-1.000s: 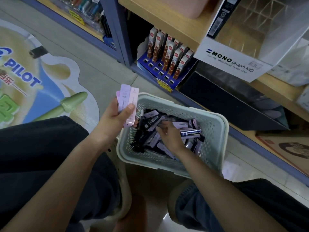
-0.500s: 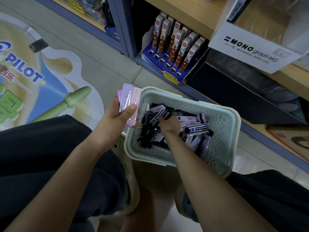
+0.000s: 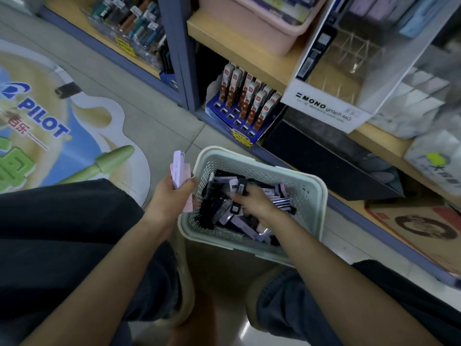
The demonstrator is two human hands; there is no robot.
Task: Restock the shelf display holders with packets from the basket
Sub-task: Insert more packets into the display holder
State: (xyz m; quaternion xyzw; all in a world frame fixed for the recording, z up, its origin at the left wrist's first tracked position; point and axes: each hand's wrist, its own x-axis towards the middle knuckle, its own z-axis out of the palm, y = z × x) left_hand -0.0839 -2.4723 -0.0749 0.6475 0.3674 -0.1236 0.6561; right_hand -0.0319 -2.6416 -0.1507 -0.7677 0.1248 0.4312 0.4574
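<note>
Packets: slim, flat, stiff cases, judged light and smooth, best pinched across the long edges. They lie loose in the pale green basket on the floor before the shelf. Left hand clasps a small stack of pink packets beside the basket rim. Right hand is down among the packets; blur hides whether its fingers have closed on one. Blue display holder stands part-filled. Legible: "MONO graph MG" on the white display box; "PILOT" on the floor sticker.
</note>
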